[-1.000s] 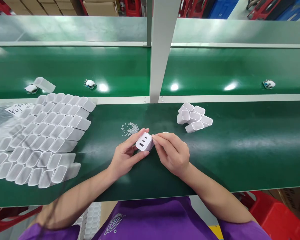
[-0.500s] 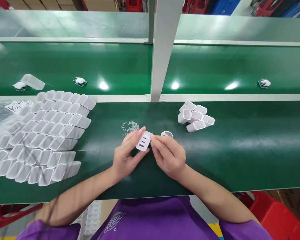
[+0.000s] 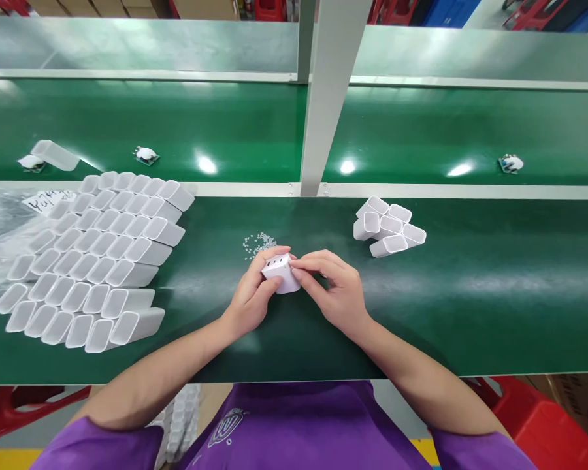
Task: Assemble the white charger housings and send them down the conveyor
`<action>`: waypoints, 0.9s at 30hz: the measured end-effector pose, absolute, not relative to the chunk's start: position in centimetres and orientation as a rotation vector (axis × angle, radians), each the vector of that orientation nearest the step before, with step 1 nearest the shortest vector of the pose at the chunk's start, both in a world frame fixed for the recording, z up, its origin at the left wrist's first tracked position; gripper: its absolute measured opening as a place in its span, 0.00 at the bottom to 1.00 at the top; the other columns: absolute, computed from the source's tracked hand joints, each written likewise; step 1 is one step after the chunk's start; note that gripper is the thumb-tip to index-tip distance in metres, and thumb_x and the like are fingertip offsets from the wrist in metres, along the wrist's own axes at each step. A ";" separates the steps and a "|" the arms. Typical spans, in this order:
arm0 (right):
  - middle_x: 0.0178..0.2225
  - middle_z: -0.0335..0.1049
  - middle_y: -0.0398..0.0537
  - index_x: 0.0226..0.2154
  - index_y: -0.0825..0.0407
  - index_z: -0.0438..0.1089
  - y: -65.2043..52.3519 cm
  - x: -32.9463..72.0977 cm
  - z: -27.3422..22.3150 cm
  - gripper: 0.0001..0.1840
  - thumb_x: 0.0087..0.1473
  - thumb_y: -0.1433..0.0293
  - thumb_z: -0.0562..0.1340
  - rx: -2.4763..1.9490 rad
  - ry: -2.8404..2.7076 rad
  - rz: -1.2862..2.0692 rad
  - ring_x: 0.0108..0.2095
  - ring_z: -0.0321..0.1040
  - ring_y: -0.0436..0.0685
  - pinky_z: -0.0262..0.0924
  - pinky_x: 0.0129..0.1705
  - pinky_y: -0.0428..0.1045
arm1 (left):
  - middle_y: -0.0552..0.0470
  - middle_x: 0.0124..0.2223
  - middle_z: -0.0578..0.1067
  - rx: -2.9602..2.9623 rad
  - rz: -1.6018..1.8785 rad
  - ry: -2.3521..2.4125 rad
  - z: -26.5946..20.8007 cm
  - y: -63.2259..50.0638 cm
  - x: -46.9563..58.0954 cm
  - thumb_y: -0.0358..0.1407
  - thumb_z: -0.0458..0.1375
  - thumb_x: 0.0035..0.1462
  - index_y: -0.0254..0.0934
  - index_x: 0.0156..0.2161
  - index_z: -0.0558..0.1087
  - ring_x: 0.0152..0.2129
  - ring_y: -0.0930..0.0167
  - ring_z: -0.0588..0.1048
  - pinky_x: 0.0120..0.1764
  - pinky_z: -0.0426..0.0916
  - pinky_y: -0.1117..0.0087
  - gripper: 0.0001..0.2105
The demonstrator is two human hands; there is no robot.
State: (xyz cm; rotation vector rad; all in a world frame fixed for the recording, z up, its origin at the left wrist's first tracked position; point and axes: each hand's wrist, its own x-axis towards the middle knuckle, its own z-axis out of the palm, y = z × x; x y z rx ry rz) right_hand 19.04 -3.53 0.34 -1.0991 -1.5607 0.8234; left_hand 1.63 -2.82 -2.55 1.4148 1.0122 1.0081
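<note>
My left hand (image 3: 249,299) is closed around a white charger block (image 3: 287,281) with a row of port slots along its upper face. The thumb lies on the near side and the fingers reach over the far side. My right hand (image 3: 340,295) has thumb and fingertips pinched together against the charger's right edge. Whatever is between those fingertips is too small or hidden to make out. Just beyond my left hand lies a scatter of tiny clear pieces (image 3: 261,243) on the green work surface (image 3: 470,313).
Many white open-ended sleeves (image 3: 98,245) stand packed at the left, beside a plastic bag (image 3: 0,228). A smaller sleeve group (image 3: 389,227) is at the right. Beyond, a green belt (image 3: 225,130) carries small circuit assemblies (image 3: 146,155) and one sleeve (image 3: 56,155). A grey post (image 3: 330,98) rises centrally.
The charger has been tilted, so its port face turns upward and a plain side faces me. My right fingers have shifted along its edge. The white ring-shaped item near my right hand is out of sight.
</note>
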 end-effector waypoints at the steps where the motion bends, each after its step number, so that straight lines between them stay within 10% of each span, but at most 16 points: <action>1: 0.35 0.76 0.43 0.37 0.46 0.77 -3.6 18.9 0.2 0.06 0.57 0.72 0.64 -1.100 -1.535 0.884 0.35 0.72 0.50 0.69 0.38 0.46 | 0.47 0.49 0.75 1.418 0.984 1.043 -2.6 -2.8 1.6 0.40 0.53 0.62 0.40 0.54 0.69 0.41 0.66 0.74 0.42 0.70 0.67 0.16; 27: 0.34 0.77 0.44 0.34 0.48 0.77 -3.6 18.7 0.1 0.13 0.48 0.59 0.71 -1.081 -1.168 1.492 0.32 0.73 0.51 0.71 0.35 0.47 | 0.51 0.38 0.71 1.780 1.085 0.935 -2.5 -2.2 1.4 0.44 0.51 0.65 0.41 0.46 0.66 0.32 0.70 0.72 0.36 0.67 0.67 0.11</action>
